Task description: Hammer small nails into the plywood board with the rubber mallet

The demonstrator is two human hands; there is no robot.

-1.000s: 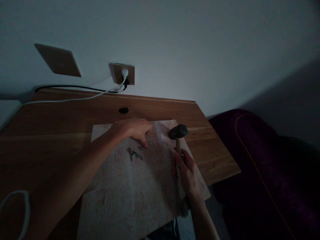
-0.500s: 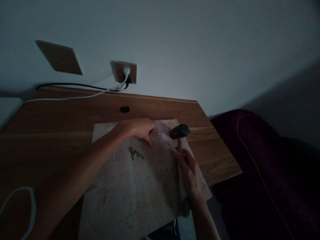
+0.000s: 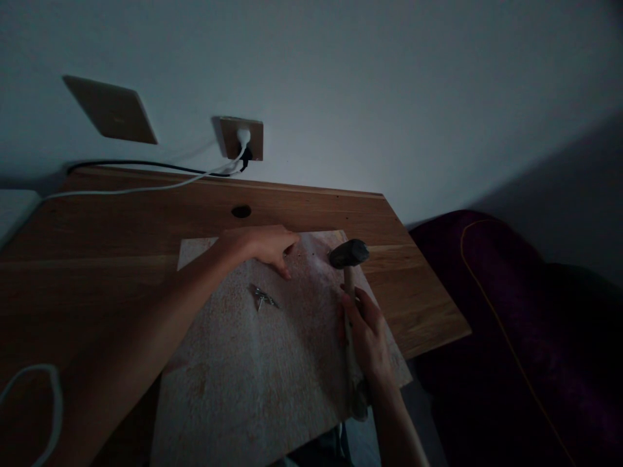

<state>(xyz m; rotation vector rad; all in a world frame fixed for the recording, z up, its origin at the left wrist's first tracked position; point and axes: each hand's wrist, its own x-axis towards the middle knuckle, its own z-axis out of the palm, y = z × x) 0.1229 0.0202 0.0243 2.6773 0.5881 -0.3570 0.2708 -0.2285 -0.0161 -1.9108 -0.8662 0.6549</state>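
Observation:
My right hand [image 3: 370,337] is closed around the pale handle of a hammer [image 3: 349,254]. The hammer's dark head is uppermost, over the right part of a light wooden board [image 3: 219,376]. Over the board's far part is my left hand [image 3: 270,250], back upward. Its thumb stands apart from the bent fingers, and nothing shows between them; the undersides of the fingers are hidden. Just nearer me than that hand, a small pile of shiny metal nails or screws [image 3: 264,298] lies on the board. Tiny dark spots mark the board right of my left fingers.
Beneath the board is a brown wooden table [image 3: 418,298] with a round hole [image 3: 241,211] near the wall. A white cable [image 3: 146,189] and a black cable run to a wall socket [image 3: 253,139]. Dark purple fabric [image 3: 467,259] borders the table's right side.
My left hand has shifted slightly left and away from me. A small glint seen under its thumb earlier no longer shows. The right hand and hammer stay almost still.

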